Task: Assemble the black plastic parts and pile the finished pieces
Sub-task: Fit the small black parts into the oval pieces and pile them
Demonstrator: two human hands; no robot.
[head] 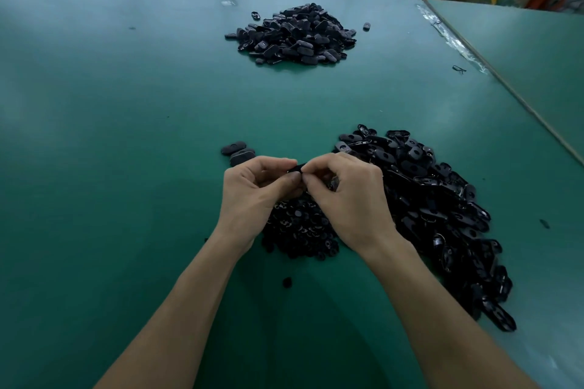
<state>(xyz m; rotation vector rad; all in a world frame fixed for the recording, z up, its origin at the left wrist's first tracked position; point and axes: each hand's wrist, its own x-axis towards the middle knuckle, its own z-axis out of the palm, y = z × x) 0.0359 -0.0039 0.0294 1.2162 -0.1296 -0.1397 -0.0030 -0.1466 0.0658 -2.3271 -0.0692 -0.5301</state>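
Two pinches on one part (295,168): your left hand (252,188), right hand (352,196), both clamped on it. Likely light, stiff, slick; hold edges. Pile (297,230) beneath grip.

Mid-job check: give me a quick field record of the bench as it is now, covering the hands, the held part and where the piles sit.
left hand: pinches a black part, raised above the table
right hand: pinches the same part from the other side
near pile: oval black shells, right of the hands
small pile: small round black pieces, under the hands
far pile: black ovals at the far middle of the green table
loose pieces: a few ovals just beyond the left hand
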